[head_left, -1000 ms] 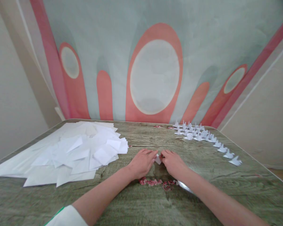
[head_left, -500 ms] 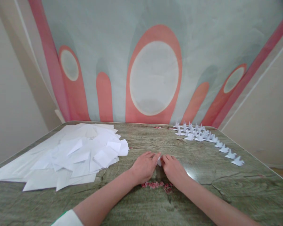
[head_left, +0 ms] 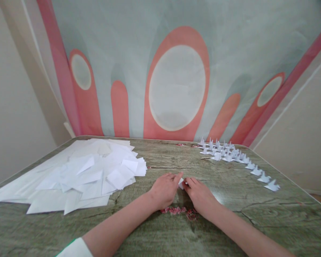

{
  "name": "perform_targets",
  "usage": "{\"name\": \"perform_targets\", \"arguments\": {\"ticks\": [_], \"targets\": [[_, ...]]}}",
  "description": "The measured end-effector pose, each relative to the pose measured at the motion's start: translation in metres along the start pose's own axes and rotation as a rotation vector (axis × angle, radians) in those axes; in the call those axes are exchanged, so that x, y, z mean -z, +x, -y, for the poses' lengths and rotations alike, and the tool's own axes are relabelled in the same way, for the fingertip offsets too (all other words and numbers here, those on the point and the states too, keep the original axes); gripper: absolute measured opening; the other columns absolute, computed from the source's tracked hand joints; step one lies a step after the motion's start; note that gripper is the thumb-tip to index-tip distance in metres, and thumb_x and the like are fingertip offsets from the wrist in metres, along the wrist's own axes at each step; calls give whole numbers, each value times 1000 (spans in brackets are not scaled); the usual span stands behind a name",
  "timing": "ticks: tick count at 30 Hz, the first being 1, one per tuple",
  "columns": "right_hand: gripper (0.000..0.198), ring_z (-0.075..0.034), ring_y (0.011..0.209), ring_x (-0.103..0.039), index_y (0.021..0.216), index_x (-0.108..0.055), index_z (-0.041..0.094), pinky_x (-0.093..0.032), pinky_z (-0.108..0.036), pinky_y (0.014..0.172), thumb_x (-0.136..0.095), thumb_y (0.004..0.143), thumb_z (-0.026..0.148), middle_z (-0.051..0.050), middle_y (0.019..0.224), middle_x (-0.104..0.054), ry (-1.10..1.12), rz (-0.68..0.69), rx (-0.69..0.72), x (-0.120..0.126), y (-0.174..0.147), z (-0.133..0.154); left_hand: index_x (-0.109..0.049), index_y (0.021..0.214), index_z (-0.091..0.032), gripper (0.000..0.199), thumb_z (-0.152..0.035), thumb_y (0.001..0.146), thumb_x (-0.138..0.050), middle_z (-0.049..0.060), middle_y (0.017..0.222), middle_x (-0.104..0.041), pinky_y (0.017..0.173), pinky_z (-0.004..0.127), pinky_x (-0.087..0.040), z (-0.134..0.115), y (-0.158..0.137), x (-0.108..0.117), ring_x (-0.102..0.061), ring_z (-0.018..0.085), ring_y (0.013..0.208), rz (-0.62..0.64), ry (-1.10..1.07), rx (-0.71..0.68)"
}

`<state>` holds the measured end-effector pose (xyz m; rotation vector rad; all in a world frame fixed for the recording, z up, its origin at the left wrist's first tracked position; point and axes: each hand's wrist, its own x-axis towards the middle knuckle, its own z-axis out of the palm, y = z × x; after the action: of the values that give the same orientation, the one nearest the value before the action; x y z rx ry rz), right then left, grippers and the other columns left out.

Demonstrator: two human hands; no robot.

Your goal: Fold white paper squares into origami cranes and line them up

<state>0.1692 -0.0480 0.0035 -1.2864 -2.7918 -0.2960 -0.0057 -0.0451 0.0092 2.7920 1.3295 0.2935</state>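
Observation:
Between my hands, low over the middle of the table, is a small piece of folded white paper [head_left: 181,183]. My left hand [head_left: 166,189] is closed on its left side, thumb and fingers meeting at the paper. On the other side my right hand [head_left: 199,194] pinches the paper's right edge with bent fingers. Most of the folded paper is hidden behind the fingers, so its shape cannot be made out.
A wide spread of loose white paper sheets [head_left: 88,178] covers the left of the wood-patterned table [head_left: 160,157]. Several folded white paper cranes [head_left: 228,157] stand in rows at the back right, trailing toward the right edge. A patterned backdrop [head_left: 133,71] rises behind.
My right hand has shifted slightly right and down, its fingers more bent, and a bit more of the paper shows. My left hand stays nearly in place. The view has turned slightly.

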Motion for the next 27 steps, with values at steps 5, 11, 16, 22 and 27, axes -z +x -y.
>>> {"name": "perform_targets", "arguments": {"ticks": [5,11,16,22,27], "targets": [[29,-22,89,-51,102,-60,12,-42,-30,75,-40,83,4,-11,96,-56,68,41,34,7,-12,4,-21,135,-11,56,-17,82,-39,14,121,-53,96,36,-34,-2,0,-2,-48,23,113,2,18,16],[42,-20,96,-50,110,-58,20,-41,-31,80,-47,73,3,-7,104,-55,227,52,75,4,-15,-16,-25,133,-12,57,-11,79,-42,13,125,-51,101,34,-30,4,-1,2,-46,20,116,-5,-9,-36],[28,-16,93,-53,105,-59,18,-40,-27,82,-45,81,10,-6,102,-57,379,-33,-8,7,6,-40,-29,132,-17,50,-17,83,-42,9,127,-50,102,35,-29,13,-3,3,-46,18,117,-31,-106,-63],[23,-18,92,-54,100,-63,18,-41,-30,82,-58,78,15,-6,93,-62,473,-3,156,3,31,-50,-27,134,-19,56,-23,83,-50,6,117,-60,101,37,-32,26,-2,-8,-47,18,116,-71,-358,-27],[31,-18,99,-53,105,-63,19,-39,-32,88,-64,74,21,-7,105,-61,679,-15,218,-4,33,-55,-30,133,-19,60,-22,79,-56,4,110,-64,99,36,-35,34,1,-13,-47,18,117,-72,-577,52]]}}
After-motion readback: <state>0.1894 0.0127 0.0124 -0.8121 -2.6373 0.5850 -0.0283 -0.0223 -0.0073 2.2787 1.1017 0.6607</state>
